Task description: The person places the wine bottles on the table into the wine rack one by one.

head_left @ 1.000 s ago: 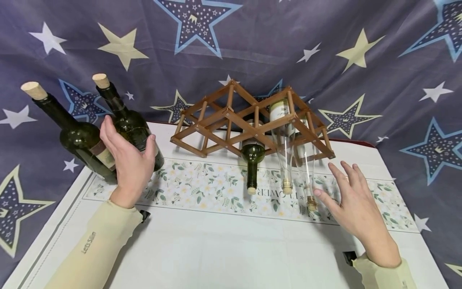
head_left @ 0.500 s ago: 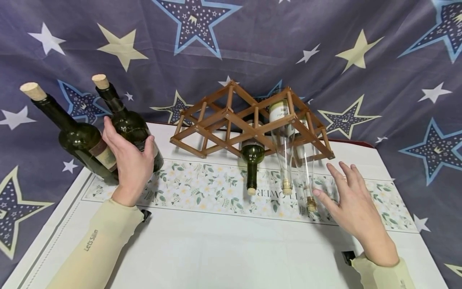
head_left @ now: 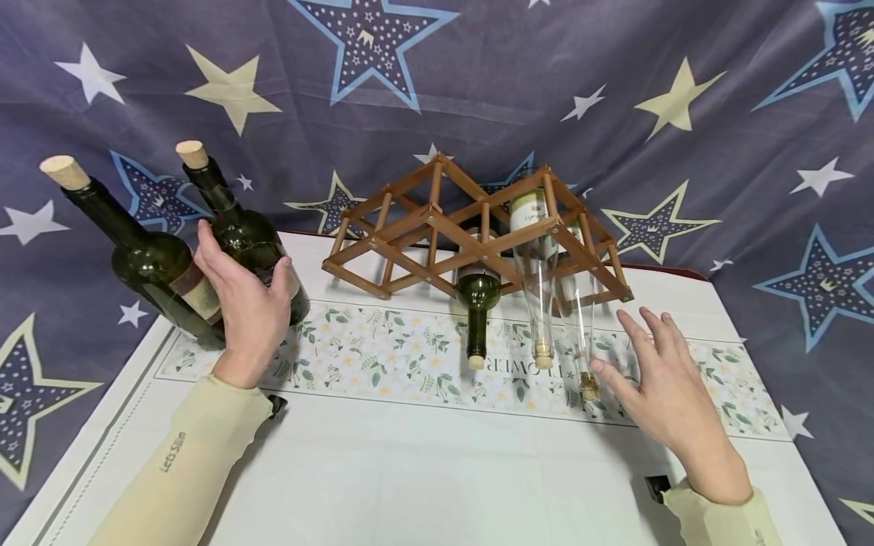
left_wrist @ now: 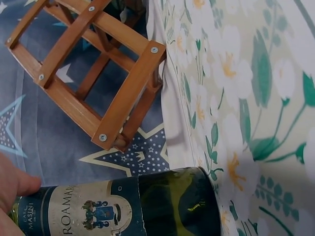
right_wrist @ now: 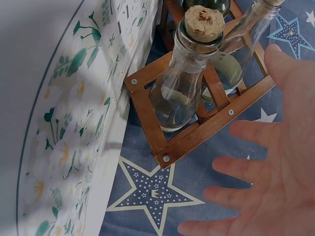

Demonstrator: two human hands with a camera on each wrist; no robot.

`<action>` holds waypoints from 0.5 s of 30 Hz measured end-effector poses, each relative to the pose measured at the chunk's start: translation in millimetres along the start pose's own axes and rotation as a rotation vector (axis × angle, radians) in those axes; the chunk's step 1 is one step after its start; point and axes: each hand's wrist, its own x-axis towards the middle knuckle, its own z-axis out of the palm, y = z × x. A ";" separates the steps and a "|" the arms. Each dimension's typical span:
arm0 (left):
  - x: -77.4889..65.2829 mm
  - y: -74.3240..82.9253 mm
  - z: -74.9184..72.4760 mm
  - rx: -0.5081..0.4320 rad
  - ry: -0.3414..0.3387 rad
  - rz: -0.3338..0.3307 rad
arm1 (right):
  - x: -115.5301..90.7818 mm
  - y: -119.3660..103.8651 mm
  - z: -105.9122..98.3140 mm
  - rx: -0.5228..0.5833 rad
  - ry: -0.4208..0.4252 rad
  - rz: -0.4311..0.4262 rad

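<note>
My left hand (head_left: 254, 315) grips a dark green wine bottle (head_left: 247, 235), fingers along its left side and thumb at its right. The bottle is corked and stands upright; its cream and blue label (left_wrist: 93, 209) shows in the left wrist view. A second corked green bottle (head_left: 146, 258) stands just left of that hand. My right hand (head_left: 672, 387) is spread, holding nothing, its thumb close to the cork of a clear glass bottle (head_left: 580, 326). That bottle lies in a wooden wine rack (head_left: 403, 243), along with another clear bottle (head_left: 539, 288) and a green bottle (head_left: 477, 299), necks toward me.
The rack stands at the back of a white table (head_left: 423, 470), on a flowered strip (head_left: 382, 356). Behind it hangs a dark cloth with stars (head_left: 492, 76). The rack's left cells hold no bottles.
</note>
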 end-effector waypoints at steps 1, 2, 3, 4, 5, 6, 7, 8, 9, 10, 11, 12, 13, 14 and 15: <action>0.0 0.1 0.3 -0.002 -0.001 -0.002 | 0.1 -0.1 -0.2 -0.001 0.001 0.001; 0.0 0.3 0.4 -0.006 -0.002 -0.004 | 0.3 -0.1 -0.4 -0.002 0.001 0.001; 0.0 0.4 0.5 -0.009 -0.003 -0.007 | 0.5 -0.2 -0.7 -0.003 0.001 0.002; 0.1 0.4 0.6 -0.012 -0.003 -0.010 | 0.6 -0.3 -1.0 -0.003 0.002 0.002; 0.1 0.4 0.6 -0.015 -0.003 -0.012 | 0.8 -0.5 -1.2 -0.004 0.002 0.003; 0.1 0.5 0.7 -0.018 -0.002 -0.011 | 1.2 -0.7 -1.5 -0.004 0.005 0.001; 0.0 0.3 0.7 -0.020 -0.002 -0.007 | 1.2 -0.9 -1.7 -0.003 0.006 0.001; -0.2 0.1 0.6 -0.019 -0.001 0.002 | 1.4 -1.2 -2.0 -0.002 0.008 -0.001; -0.4 -0.2 0.6 -0.017 0.001 0.013 | 1.5 -1.4 -2.1 -0.001 0.010 -0.002; -0.8 -0.6 0.8 -0.017 0.003 0.024 | 1.7 -1.6 -2.3 -0.001 0.012 -0.004; -1.2 -0.8 0.7 -0.018 0.004 0.036 | 1.9 -1.7 -2.4 -0.001 0.014 -0.005; -1.8 -1.0 0.7 -0.019 0.005 0.046 | 2.0 -1.8 -2.7 0.000 0.015 -0.006; -2.3 -1.0 0.7 -0.019 0.006 0.054 | 2.3 -2.0 -2.8 0.000 0.015 -0.006; -2.7 -0.6 0.8 -0.024 0.008 0.055 | 2.7 -2.1 -3.0 0.000 0.015 -0.006; -3.2 0.1 0.9 -0.028 0.009 0.053 | 3.0 -2.1 -3.2 -0.001 0.015 -0.006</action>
